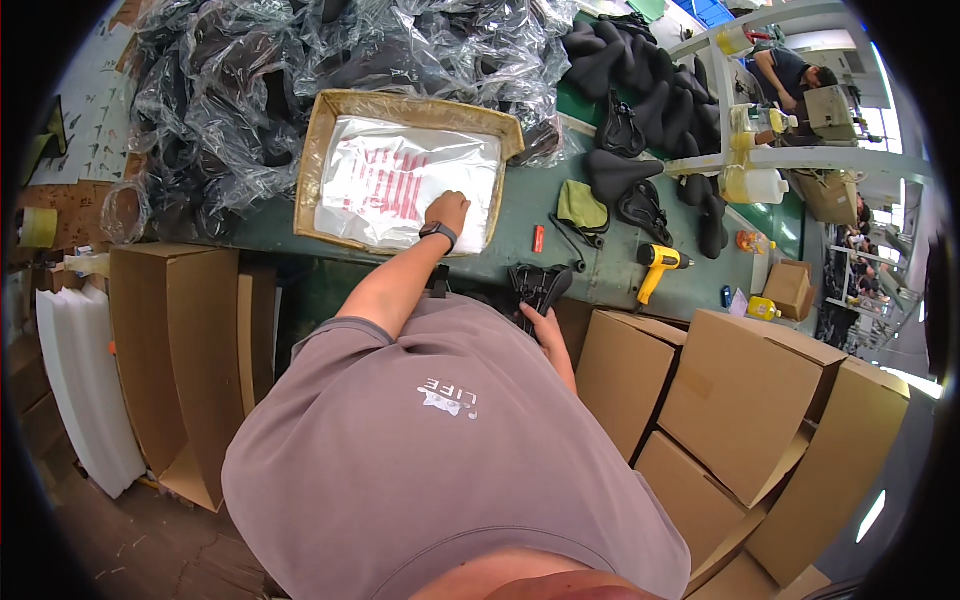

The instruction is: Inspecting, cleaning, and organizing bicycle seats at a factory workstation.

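My left hand (447, 212), a dark watch on its wrist, reaches into a shallow cardboard tray (312, 170). Its fingers are curled closed on the top one of a stack of clear plastic bags (385, 185) with red print; the fingertips are partly hidden. Close to my body at the table edge, my right hand (546, 330) grips a black bicycle saddle (540, 287), its underside with rails and frame turned up. Part of that hand is hidden behind the saddle.
Plastic-wrapped saddles (400, 50) are heaped behind the tray; bare black saddles (640, 90) lie at the far right. A yellow heat gun (658, 268), a green cloth (582, 207) and a red cylinder (538, 239) rest on the green table. Cardboard boxes (735, 390) flank me.
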Available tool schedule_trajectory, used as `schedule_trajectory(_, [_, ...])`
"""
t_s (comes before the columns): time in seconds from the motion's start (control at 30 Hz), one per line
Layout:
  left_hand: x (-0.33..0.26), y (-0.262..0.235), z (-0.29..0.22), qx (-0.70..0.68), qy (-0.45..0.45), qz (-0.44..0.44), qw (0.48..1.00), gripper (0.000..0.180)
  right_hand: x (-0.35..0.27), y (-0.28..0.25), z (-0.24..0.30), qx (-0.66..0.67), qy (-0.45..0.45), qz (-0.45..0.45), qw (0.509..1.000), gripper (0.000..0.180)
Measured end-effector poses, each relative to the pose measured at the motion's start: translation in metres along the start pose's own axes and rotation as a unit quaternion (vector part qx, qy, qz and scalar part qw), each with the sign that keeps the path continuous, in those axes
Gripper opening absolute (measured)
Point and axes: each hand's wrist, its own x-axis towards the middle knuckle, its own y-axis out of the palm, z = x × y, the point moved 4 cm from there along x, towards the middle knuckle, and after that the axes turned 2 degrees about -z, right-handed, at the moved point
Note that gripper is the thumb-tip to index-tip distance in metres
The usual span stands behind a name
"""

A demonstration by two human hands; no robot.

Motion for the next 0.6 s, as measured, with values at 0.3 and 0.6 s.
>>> schedule_trajectory(0.3, [-0.006,-0.014,0.014,-0.006,0.029,-0.023,0.999,0.027,0.005,-0.005,0.035,-0.103,0.032,0.0,0.994,0.043])
schedule_trajectory(0.6, [-0.018,-0.082,0.057,-0.326,-0.122,-0.085,0.934,0.03,-0.06,0.116,0.154,-0.059,-0.102,0.16,0.98,0.042])
